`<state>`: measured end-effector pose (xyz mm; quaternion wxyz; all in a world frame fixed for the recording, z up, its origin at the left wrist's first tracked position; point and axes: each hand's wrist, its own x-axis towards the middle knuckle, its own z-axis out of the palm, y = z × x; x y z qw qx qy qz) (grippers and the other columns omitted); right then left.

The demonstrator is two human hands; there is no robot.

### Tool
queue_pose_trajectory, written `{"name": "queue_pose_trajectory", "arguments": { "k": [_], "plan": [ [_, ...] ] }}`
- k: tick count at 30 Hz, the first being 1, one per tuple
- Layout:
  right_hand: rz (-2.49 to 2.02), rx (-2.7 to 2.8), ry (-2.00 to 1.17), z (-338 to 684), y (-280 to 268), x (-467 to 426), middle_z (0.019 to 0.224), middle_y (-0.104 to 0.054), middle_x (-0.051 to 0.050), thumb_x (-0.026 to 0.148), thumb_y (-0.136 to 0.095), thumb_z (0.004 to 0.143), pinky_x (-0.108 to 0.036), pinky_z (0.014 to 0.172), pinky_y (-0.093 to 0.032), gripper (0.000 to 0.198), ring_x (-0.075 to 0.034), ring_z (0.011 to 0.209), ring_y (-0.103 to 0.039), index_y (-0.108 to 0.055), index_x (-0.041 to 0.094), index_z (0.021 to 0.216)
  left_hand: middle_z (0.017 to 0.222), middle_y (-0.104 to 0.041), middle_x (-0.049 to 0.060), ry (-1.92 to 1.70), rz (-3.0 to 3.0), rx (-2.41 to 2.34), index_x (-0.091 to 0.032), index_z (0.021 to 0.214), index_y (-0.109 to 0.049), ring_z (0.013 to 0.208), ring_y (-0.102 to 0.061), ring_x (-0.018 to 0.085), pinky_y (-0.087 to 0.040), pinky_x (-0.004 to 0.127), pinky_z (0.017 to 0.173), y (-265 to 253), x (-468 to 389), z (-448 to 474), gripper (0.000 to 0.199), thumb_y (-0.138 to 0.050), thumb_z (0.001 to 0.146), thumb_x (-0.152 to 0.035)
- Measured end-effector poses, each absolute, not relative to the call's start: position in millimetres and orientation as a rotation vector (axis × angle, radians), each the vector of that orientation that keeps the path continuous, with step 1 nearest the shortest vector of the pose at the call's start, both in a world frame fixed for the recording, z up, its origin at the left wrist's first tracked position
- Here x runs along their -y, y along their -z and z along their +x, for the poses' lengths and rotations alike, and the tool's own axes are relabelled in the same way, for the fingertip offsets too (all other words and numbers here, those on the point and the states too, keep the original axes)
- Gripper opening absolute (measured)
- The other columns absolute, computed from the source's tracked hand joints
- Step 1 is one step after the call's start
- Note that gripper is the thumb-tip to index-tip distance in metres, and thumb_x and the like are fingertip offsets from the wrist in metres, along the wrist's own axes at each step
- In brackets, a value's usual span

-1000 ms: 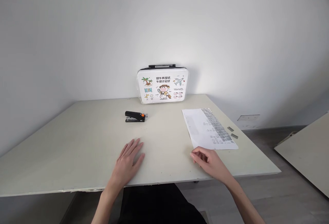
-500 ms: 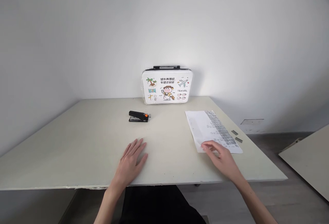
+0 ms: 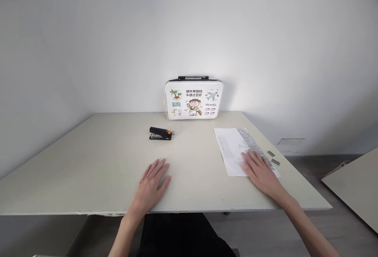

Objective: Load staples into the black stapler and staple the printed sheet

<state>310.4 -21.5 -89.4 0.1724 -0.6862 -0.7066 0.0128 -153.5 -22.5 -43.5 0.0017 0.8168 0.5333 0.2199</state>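
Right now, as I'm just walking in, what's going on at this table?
Someone sits or stands at the table with both hands spread. The right hand lies over the near part of a printed paper; the left hand rests on the bare tabletop. Neither grips anything. A black stapler lies untouched beyond the left hand, two small gray strips lie just right of the paper, and a white case stands at the far edge by the wall.

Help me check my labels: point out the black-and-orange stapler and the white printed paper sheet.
Black-and-orange stapler (image 3: 160,132): head view, on its black upper arm.
White printed paper sheet (image 3: 231,150): head view, on its mostly blank left part.
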Motion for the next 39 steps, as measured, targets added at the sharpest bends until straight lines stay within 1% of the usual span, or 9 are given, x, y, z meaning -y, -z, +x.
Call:
{"name": "queue_pose_trajectory", "arguments": {
  "k": [7,16,22,27,29,31,34,36,39],
  "plan": [
    [-2.000,2.034,-0.080,309.4,89.7,19.2,0.171,-0.019,-0.002,0.063,-0.022,0.106,-0.056,0.129,-0.016,0.069,-0.029,0.158,-0.014,-0.033,0.026,0.163,0.160,-0.046,0.001,-0.686,2.554,-1.679,-0.032,0.149,-0.054,0.150,-0.038,0.028,-0.032,0.053,0.125,41.8,22.2,-153.6,0.049,-0.048,0.103,-0.047],
    [-1.889,2.034,-0.109,286.9,81.8,36.1,0.169,-0.027,-0.001,0.059,-0.027,0.107,-0.058,0.126,-0.025,0.061,-0.030,0.157,-0.022,-0.042,0.029,0.158,0.161,-0.045,0.001,-0.671,2.557,-1.696,-0.030,0.149,-0.054,0.151,-0.038,0.028,-0.031,0.052,0.126,42.5,21.5,-152.9,0.050,-0.046,0.104,-0.048],
    [-1.772,2.081,-0.143,225.0,63.8,67.2,0.165,-0.036,-0.001,0.053,-0.032,0.108,-0.059,0.124,-0.029,0.054,-0.031,0.155,-0.029,-0.050,0.030,0.154,0.161,-0.045,0.000,-0.684,2.566,-1.674,-0.032,0.150,-0.053,0.151,-0.038,0.028,-0.030,0.052,0.126,44.0,20.3,-153.7,0.050,-0.047,0.104,-0.049],
    [-1.669,2.124,-0.300,141.6,33.9,92.4,0.160,-0.047,-0.001,0.048,-0.033,0.109,-0.060,0.121,-0.033,0.048,-0.033,0.150,-0.037,-0.059,0.033,0.147,0.161,-0.045,0.003,-0.711,2.543,-1.671,-0.029,0.155,-0.046,0.152,-0.036,0.028,-0.033,0.051,0.125,45.1,17.9,-157.0,0.053,-0.042,0.106,-0.049],
    [-1.553,2.141,-0.388,113.3,20.9,98.5,0.156,-0.051,-0.004,0.046,-0.037,0.108,-0.058,0.120,-0.035,0.046,-0.033,0.148,-0.038,-0.062,0.032,0.144,0.163,-0.042,0.002,-0.733,2.522,-1.665,-0.030,0.156,-0.044,0.153,-0.033,0.028,-0.034,0.052,0.124,44.8,17.1,-160.3,0.053,-0.040,0.107,-0.049],
    [-1.440,2.107,-0.535,97.8,10.6,101.1,0.155,-0.051,-0.003,0.047,-0.038,0.108,-0.051,0.117,-0.042,0.044,-0.031,0.147,-0.040,-0.062,0.033,0.142,0.164,-0.040,0.001,-0.710,2.533,-1.659,-0.032,0.157,-0.043,0.155,-0.029,0.029,-0.033,0.053,0.124,43.9,16.2,-165.2,0.056,-0.043,0.105,-0.053],
    [-1.364,1.978,-0.704,105.9,7.0,97.9,0.156,-0.048,-0.002,0.049,-0.037,0.108,-0.044,0.113,-0.049,0.043,-0.026,0.144,-0.045,-0.060,0.035,0.142,0.165,-0.039,-0.001,-0.560,2.575,-1.678,-0.034,0.155,-0.045,0.155,-0.028,0.031,-0.027,0.055,0.126,41.0,13.0,-177.6,0.061,-0.049,0.100,-0.060],
    [-1.377,1.889,-0.708,129.6,13.7,91.1,0.155,-0.049,-0.004,0.050,-0.039,0.107,-0.045,0.114,-0.047,0.042,-0.026,0.142,-0.048,-0.060,0.034,0.140,0.165,-0.038,-0.002,-0.468,2.577,-1.717,-0.034,0.154,-0.048,0.155,-0.028,0.032,-0.024,0.056,0.127,38.1,8.5,-190.3,0.061,-0.049,0.099,-0.061],
    [-1.431,1.783,-0.655,176.8,30.5,76.4,0.150,-0.053,-0.007,0.051,-0.042,0.106,-0.046,0.112,-0.048,0.039,-0.028,0.137,-0.052,-0.064,0.031,0.130,0.163,-0.040,-0.003,-0.426,2.555,-1.772,-0.036,0.151,-0.052,0.154,-0.029,0.033,-0.025,0.057,0.126,33.5,-2.6,-214.0,0.058,-0.048,0.099,-0.062]
  ]
}}
